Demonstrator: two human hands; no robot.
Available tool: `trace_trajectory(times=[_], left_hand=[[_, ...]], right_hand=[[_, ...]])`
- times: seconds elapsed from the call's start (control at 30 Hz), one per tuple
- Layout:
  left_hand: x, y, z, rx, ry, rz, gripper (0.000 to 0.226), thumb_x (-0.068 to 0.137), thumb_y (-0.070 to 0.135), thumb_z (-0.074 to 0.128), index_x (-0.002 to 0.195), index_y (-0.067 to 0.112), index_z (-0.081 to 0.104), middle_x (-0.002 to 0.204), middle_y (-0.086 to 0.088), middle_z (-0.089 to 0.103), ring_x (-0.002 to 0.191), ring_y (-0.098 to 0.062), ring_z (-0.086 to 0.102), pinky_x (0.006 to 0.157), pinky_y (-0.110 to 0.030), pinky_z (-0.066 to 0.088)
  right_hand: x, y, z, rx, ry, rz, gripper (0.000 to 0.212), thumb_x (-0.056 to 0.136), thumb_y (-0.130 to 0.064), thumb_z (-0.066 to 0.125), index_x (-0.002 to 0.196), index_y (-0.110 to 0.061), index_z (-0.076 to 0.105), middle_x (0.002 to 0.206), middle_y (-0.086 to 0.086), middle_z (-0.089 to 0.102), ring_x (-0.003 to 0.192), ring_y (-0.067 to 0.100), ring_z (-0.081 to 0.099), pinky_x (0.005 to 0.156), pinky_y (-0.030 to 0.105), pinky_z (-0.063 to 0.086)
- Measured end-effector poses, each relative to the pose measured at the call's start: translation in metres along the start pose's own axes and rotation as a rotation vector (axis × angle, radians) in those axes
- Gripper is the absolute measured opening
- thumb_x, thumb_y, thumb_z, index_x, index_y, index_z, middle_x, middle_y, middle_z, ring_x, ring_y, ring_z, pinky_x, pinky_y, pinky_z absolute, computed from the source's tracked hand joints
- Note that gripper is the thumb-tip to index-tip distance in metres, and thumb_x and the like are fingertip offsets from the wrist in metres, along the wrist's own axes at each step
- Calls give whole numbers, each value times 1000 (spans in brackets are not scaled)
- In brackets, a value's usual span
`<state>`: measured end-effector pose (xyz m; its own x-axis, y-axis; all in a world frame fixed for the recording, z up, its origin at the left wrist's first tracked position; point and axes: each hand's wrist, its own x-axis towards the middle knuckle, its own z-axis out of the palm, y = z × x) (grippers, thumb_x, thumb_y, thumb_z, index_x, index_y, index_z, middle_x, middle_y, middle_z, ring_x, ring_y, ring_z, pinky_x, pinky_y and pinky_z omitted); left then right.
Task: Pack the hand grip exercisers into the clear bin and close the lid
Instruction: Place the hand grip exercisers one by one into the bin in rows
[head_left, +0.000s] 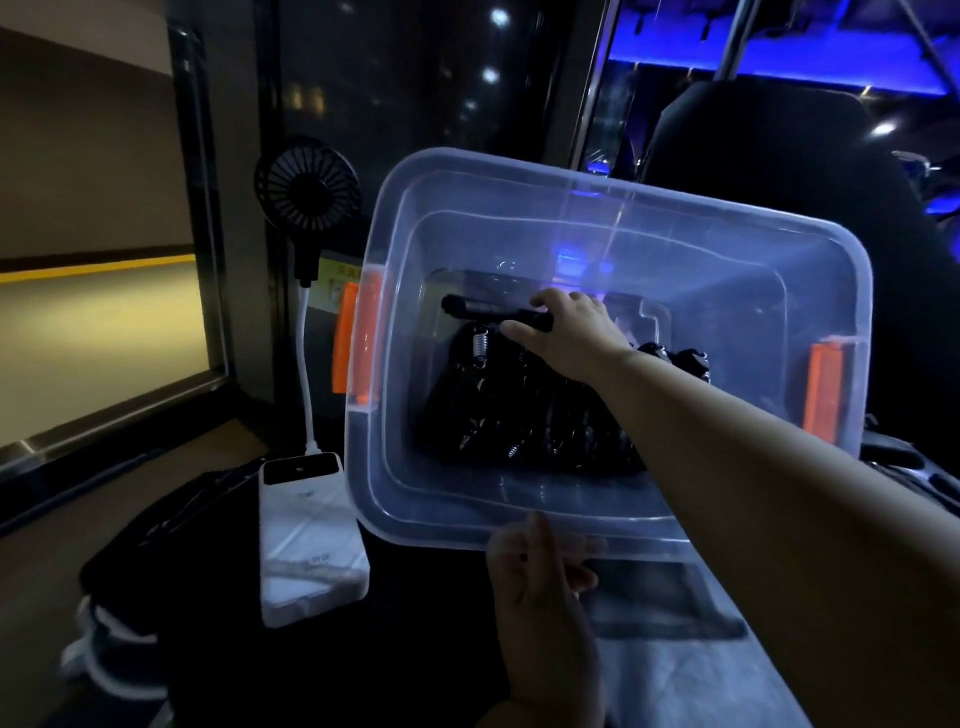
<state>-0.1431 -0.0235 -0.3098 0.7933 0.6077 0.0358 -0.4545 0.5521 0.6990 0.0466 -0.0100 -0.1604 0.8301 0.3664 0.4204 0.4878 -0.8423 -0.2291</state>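
Observation:
The clear bin (613, 208) with orange latches (826, 387) on both ends is tilted toward me, lid off. Several black hand grip exercisers (524, 410) with metal springs lie packed on its bottom. My right hand (571, 332) reaches inside and grips the black handle of one exerciser (483, 310) at the far side of the pile. My left hand (540, 577) holds the near rim of the bin, thumb over the edge and fingers under it. The lid cannot be told apart in this dim view.
A white power bank (306, 530) lies left of the bin, with a small black fan (307, 188) on a white gooseneck plugged into it. Dark cloth and a white cord (98, 644) lie at lower left. A dark window is behind, a black seat back (779, 156) at right.

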Motion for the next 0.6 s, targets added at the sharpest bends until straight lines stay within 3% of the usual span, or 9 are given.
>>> trace_trajectory(times=[0.27, 0.37, 0.47, 0.6], left_hand=[[-2, 3, 1, 20, 41, 42, 39, 77, 46, 55, 92, 10, 53, 72, -20, 68, 58, -17, 63, 51, -20, 46], [-1, 4, 1, 33, 67, 10, 18, 87, 37, 56, 89, 19, 55, 80, -25, 68, 65, -21, 67, 51, -21, 48], [-1, 4, 0, 114, 77, 8, 16, 94, 36, 52, 78, 32, 57, 82, -19, 70, 70, -19, 66, 59, -27, 46], [-6, 8, 1, 139, 105, 7, 16, 95, 38, 52, 86, 25, 55, 75, -4, 72, 64, -9, 65, 65, -28, 43]], right_hand=[[-17, 3, -5, 77, 91, 62, 70, 78, -71, 52, 131, -26, 48, 136, 8, 45, 131, 28, 31, 105, 43, 30], [-29, 8, -11, 85, 117, 87, 66, 81, -70, 48, 130, -26, 49, 135, 7, 45, 130, 28, 30, 105, 43, 29], [-48, 20, -15, 56, 131, 105, 64, 81, -70, 47, 128, -28, 49, 133, 6, 46, 129, 27, 29, 104, 42, 28], [-76, 38, -26, 52, 199, 74, 64, 80, -69, 49, 128, -27, 50, 132, 8, 46, 132, 27, 26, 107, 40, 26]])
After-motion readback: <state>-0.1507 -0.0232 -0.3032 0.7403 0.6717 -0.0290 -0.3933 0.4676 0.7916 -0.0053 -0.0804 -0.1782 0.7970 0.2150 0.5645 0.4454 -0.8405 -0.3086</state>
